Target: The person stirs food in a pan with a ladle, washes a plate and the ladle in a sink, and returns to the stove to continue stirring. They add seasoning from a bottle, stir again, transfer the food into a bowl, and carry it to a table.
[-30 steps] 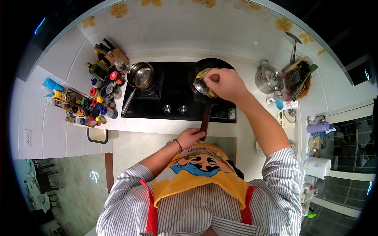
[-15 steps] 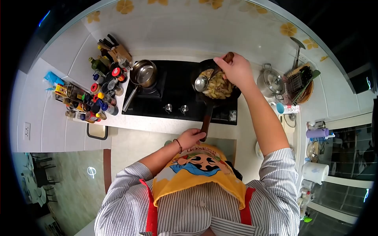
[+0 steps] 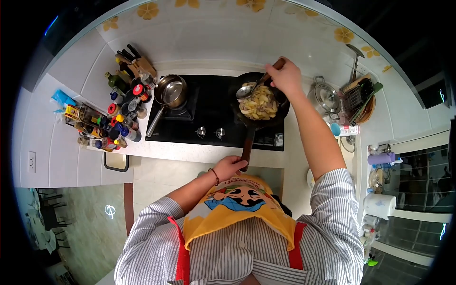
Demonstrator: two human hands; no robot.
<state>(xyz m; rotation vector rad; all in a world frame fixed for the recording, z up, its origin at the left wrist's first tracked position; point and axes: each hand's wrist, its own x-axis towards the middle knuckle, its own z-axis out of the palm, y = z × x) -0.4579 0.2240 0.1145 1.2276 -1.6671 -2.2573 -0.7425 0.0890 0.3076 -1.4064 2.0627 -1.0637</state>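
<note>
A dark wok (image 3: 273, 123) sits on the right side of the stove, its wooden handle pointing toward me. My left hand (image 3: 230, 166) is closed around the end of that handle. Pale yellow sliced food (image 3: 259, 105) is heaped in the middle of the wok. Above the wok's far right side, my right hand (image 3: 286, 77) grips the wooden handle of a metal ladle (image 3: 245, 91). The ladle's bowl rests at the far left edge of the food.
A small steel saucepan (image 3: 171, 91) stands on the left of the black stove (image 3: 207, 114). Several sauce bottles (image 3: 118, 118) and a knife block (image 3: 142, 65) crowd the left corner. Right of the wok is a lidded steel pot (image 3: 327, 97), with a utensil basket (image 3: 365, 112) beyond.
The ladle's bowl has moved away from me and slightly right, to the food's far edge. My right hand has shifted slightly away and right. My left hand stays on the wok handle.
</note>
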